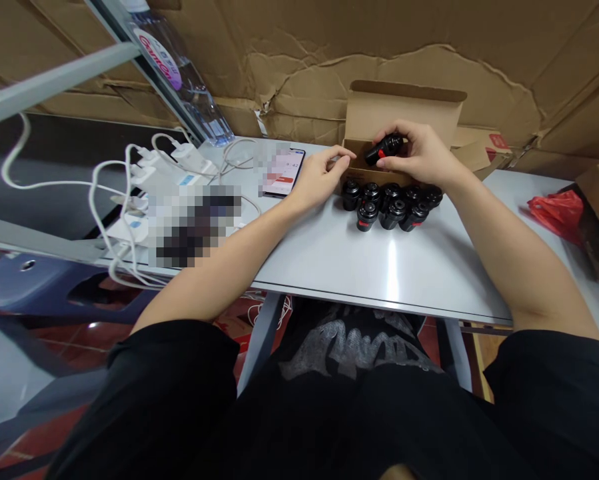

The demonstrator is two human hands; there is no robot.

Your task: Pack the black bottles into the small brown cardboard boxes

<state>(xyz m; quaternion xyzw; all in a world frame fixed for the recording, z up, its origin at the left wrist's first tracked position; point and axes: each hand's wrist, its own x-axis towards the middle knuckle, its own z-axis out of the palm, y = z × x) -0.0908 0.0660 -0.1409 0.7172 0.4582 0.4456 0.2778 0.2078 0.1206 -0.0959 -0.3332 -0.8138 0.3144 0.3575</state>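
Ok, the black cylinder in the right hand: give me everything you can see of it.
The black cylinder is small and stubby, dark and glossy, with a hard plastic or metal look. A bright red patch shows on its side, and its upper end looks ridged. It lies tilted, that end up and to the right in the picture, between the thumb and fingers of the right hand, which cover part of it. It is over the open cardboard box; contact with the box can't be told.

Table (324, 260), white, glossy-topped. Directly upon it, by clock from the wearer: white chargers (152, 170), ten o'clock; lit phone (282, 180), eleven; black cylinders (367, 215), clustered, twelve; open cardboard box (374, 176), twelve, behind the cluster; red plastic bag (559, 212), two.
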